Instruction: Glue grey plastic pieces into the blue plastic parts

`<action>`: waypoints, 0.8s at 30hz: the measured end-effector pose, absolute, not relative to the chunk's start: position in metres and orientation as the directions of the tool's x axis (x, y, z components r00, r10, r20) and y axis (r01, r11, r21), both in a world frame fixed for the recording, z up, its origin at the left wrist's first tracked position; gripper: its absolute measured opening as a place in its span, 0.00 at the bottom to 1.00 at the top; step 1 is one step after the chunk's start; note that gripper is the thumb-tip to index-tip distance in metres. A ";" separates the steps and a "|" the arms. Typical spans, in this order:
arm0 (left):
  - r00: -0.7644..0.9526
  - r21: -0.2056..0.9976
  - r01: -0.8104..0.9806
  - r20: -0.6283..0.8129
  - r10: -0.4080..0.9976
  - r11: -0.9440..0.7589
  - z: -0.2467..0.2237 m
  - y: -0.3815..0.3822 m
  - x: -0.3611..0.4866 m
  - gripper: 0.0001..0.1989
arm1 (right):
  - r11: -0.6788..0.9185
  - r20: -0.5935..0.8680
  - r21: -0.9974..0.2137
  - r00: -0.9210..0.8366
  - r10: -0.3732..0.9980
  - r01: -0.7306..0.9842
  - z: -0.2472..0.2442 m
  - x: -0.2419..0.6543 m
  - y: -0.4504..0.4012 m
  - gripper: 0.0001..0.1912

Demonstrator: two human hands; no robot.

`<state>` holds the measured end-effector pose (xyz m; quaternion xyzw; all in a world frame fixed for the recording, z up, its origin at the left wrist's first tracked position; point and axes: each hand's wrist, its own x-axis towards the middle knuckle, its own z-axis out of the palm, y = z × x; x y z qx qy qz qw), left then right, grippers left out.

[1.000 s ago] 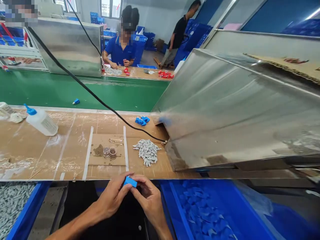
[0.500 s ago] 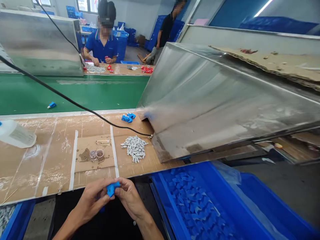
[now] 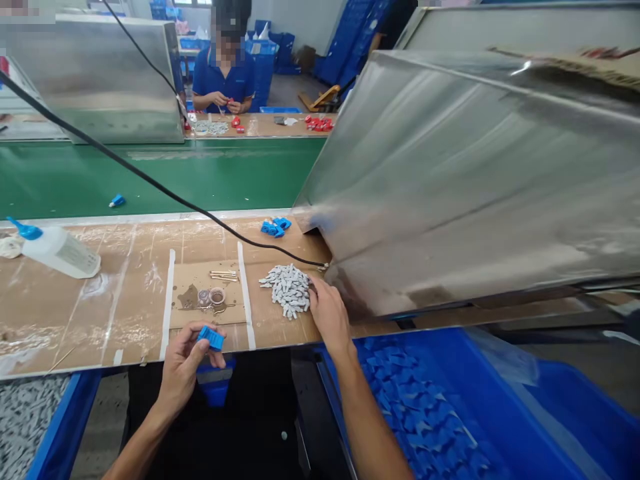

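A blue plastic part [image 3: 211, 338] is being pinched between the thumb and fingers of the left hand [image 3: 184, 365] just above the bench edge. The right hand [image 3: 330, 317] is being kept open, its fingers [image 3: 314, 285] touching a heap of grey parts [image 3: 287, 290] on the cardboard-covered bench [image 3: 125, 313]. Below, blue pieces [image 3: 415, 413] are being held in a blue crate [image 3: 450, 340], and grey pieces [image 3: 25, 427] in another crate [image 3: 65, 413]. Farther off, a blue cluster [image 3: 274, 227] is lying beside a steel hood [image 3: 450, 180], and parts are being handled by a co-worker [image 3: 223, 77] beyond a green conveyor belt [image 3: 150, 177].
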<state>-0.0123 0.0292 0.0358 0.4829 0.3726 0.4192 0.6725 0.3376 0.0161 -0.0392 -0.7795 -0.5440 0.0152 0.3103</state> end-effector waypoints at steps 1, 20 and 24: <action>0.357 0.963 -0.200 -0.099 0.929 0.180 0.036 0.028 -0.014 0.12 | -0.215 0.320 -0.505 0.413 0.853 0.836 -0.042 0.336 0.017 0.22; 0.499 0.954 -0.193 -0.107 0.860 0.230 0.043 0.024 -0.045 0.10 | 0.066 0.406 -0.829 0.516 0.754 0.555 0.029 0.210 -0.055 0.07; 0.592 0.812 0.581 -0.470 0.655 0.057 0.012 0.015 -0.066 0.06 | -0.065 0.103 -0.915 0.385 0.917 0.399 -0.023 0.188 -0.079 0.09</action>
